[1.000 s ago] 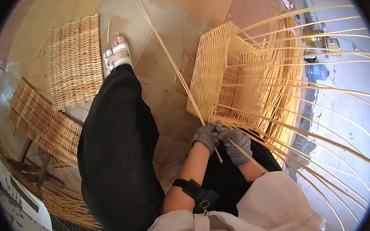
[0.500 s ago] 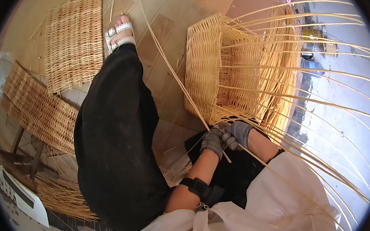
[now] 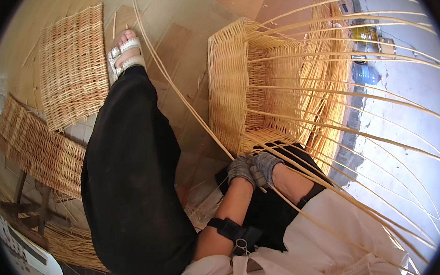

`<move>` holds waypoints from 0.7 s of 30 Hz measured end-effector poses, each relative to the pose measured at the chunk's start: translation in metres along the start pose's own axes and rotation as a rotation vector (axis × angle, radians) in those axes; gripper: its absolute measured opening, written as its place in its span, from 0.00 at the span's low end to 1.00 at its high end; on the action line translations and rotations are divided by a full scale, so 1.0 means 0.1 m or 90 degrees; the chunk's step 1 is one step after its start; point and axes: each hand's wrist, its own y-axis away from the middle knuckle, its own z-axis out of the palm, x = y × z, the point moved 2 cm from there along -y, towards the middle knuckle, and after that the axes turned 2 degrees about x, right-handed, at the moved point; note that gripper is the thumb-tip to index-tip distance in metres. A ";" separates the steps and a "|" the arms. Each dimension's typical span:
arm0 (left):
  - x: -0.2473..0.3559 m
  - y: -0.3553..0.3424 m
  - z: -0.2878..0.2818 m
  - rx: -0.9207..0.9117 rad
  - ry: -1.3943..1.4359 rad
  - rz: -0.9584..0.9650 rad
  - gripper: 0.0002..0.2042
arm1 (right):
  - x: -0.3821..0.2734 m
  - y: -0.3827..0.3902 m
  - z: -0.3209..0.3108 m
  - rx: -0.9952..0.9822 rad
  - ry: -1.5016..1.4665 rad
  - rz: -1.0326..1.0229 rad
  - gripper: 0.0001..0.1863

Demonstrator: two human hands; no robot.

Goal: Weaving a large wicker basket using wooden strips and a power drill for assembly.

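Wicker basket (image 3: 228, 87) sits just beyond the gloved fingers (image 3: 257, 175).

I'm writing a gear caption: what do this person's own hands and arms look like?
The left hand and right hand wear grey knitted gloves. A black strap with a boxy dark unit is on the left forearm. The sleeves are loose and pale beige.

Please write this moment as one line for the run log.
left hand: closed on strands; right hand: beside left, grip unclear; basket: beyond hands, opening rightward; woven panels: far left
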 end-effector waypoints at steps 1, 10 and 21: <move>0.04 -0.01 -0.03 0.005 -0.060 0.050 0.12 | 0.00 0.02 0.01 -0.003 -0.020 0.004 0.16; 0.29 0.58 0.06 0.075 0.288 -0.069 0.13 | 0.00 -0.03 0.04 0.038 0.015 -0.036 0.16; 0.20 0.37 -0.09 -0.074 0.253 -0.006 0.14 | -0.09 -0.15 -0.01 -0.051 -0.086 -0.123 0.12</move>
